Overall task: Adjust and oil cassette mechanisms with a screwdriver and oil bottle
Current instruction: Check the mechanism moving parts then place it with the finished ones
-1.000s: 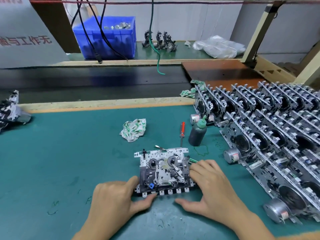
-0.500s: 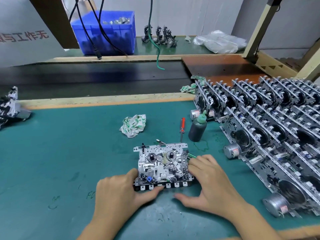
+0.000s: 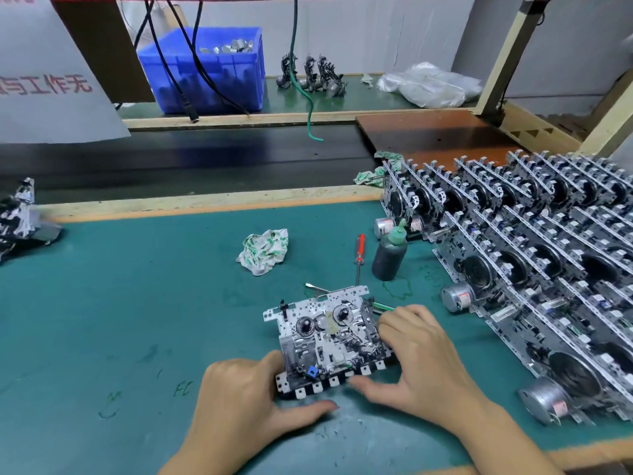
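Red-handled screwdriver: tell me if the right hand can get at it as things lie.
Probably yes. The red-handled screwdriver lies loose on the green mat, beyond the cassette mechanism that the right hand grips. Nothing covers it; the oil bottle stands just to its right, so reach in from the left.

A crumpled green-patterned rag [image 3: 263,251] is lying on the green mat [image 3: 102,303]. A blue bin [image 3: 205,70] holding metal parts is sitting on the far shelf, with black cables [image 3: 164,56] hanging in front of it. A clear plastic bag [image 3: 431,84] is resting further right. A white sign [image 3: 44,84] with red characters is hanging at left.
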